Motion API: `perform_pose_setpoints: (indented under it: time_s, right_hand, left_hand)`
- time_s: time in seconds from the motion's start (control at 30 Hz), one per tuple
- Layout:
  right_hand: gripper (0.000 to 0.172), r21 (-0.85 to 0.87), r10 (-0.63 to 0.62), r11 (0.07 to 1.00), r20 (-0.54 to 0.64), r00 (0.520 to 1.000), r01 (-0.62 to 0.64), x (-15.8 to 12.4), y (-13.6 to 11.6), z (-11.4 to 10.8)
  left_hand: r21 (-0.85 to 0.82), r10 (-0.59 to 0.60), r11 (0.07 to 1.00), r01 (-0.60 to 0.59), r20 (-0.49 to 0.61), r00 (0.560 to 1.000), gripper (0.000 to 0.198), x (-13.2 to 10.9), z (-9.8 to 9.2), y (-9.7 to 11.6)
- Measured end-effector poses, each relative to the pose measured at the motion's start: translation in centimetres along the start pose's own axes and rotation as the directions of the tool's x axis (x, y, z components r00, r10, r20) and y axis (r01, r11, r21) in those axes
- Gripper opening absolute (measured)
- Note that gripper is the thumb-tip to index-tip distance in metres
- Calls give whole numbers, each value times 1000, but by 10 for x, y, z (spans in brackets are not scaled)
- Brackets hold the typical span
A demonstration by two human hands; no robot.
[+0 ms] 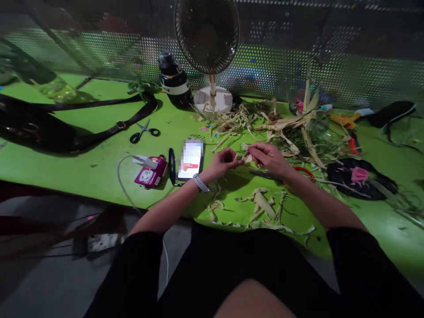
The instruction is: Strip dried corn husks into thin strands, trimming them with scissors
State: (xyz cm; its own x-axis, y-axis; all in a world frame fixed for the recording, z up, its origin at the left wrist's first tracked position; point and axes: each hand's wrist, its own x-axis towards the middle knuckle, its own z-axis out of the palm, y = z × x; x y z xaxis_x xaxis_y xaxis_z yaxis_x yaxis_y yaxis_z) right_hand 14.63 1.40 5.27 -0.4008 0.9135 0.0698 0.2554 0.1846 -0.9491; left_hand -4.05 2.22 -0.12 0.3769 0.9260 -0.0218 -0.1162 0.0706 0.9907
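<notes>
Both hands meet over the green table, closed in pinches on a small pale dried husk piece (247,159). My left hand (225,160) grips its left end, with a watch on that wrist. From the other side my right hand (267,158) pinches it between thumb and fingers. Below the right wrist lies a red-handled tool (303,171), partly hidden by the forearm. Loose husk scraps (263,204) are spread along the near table edge. Behind the hands is a heap of dried husk strips (236,120).
A lit phone (191,159) and a purple power adapter (150,172) with a cable sit left. Black scissors (145,131), a strapped bag (39,126), a bottle (175,84) and a fan (207,35) stand or lie farther back. A black object (341,174) with a pink flower is right.
</notes>
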Motion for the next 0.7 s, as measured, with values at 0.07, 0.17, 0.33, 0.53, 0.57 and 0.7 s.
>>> perform_pose_setpoints:
  time_s: [0.07, 0.17, 0.33, 0.53, 0.57, 0.7]
  right_hand:
    - [35, -66, -15, 998, -7, 1000, 14, 1, 2, -2]
    - [30, -79, -20, 997, -4, 1000, 20, 2, 5, -4]
    - [22, 13, -12, 1000, -17, 1000, 12, 6, 10, -2]
    - [25, -204, -25, 979, -79, 997, 8, 8, 20, 1]
    - [25, -217, -31, 976, -87, 996, 11, 8, 20, 2]
    - [26, -273, -61, 961, -67, 996, 40, 7, 16, 4]
  left_hand:
    - [-27, -14, 1000, 14, 1, 1000, 46, 1, -2, 1]
    - [-47, -22, 999, 22, -9, 1000, 44, 2, -4, 4]
    - [-8, 16, 1000, -17, -77, 997, 42, 1, -7, 7]
    - [-16, 63, 998, -64, -75, 995, 42, 0, -10, 10]
    - [-19, 73, 997, -75, -71, 995, 43, 0, -10, 10]
    - [5, 94, 996, -94, -58, 994, 41, -1, -9, 10]
